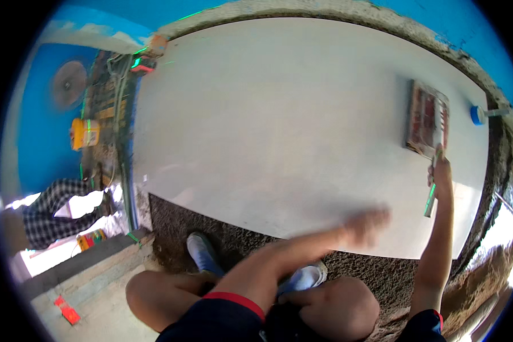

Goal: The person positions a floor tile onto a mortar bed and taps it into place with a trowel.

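Note:
A large pale slab (256,114) lies before me on rough grey-brown mortar (171,222). At its right side, my right hand (440,170) is closed round a slim stick-like handle (430,205) crossed by a green light line. The handle's upper end reaches to a worn reddish-brown rectangular block (424,119) on the slab. Whether the two are joined, I cannot tell. Nearer to me, my left hand (369,226) is over the slab's near edge, smeared by motion; its fingers cannot be made out.
A blue round piece with a pale stem (477,115) is at the slab's right edge. By the far left corner sits a red-and-black device (144,65) with green light. Further left are a yellow bucket (85,134), a fan (69,84) and a person in checked clothing (54,219).

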Motion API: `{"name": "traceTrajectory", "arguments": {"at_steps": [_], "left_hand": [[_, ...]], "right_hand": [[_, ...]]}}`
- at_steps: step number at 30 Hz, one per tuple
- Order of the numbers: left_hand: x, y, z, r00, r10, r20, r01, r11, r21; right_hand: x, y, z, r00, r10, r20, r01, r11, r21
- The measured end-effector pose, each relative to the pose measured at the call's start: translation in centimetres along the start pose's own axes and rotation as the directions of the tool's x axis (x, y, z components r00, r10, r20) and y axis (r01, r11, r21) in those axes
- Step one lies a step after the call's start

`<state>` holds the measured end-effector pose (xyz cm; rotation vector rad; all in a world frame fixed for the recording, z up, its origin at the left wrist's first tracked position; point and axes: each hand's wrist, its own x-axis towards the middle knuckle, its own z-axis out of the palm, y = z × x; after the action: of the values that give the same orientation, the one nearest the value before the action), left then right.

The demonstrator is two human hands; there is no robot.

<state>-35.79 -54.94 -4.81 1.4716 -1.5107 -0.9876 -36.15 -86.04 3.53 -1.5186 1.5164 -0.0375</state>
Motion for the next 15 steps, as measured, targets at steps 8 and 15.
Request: {"name": "traceTrajectory", "arguments": {"at_steps": [8, 15], "left_hand": [[-10.7, -0.1, -8.1, 0.895, 0.225, -0.386, -0.133, 0.959, 0.25], [-23.3, -6.6, -22.7, 0.436, -0.418, -0.797, 0.869, 0.425, 0.252]], "right_hand": [[-5.8, 14.5, -4.3, 0.994, -0.105, 0.015, 0.105, 0.994, 0.028], [-19.3, 12.2, -2.2, 0.999, 0.034, 0.016, -0.034, 0.999, 0.031]]}}
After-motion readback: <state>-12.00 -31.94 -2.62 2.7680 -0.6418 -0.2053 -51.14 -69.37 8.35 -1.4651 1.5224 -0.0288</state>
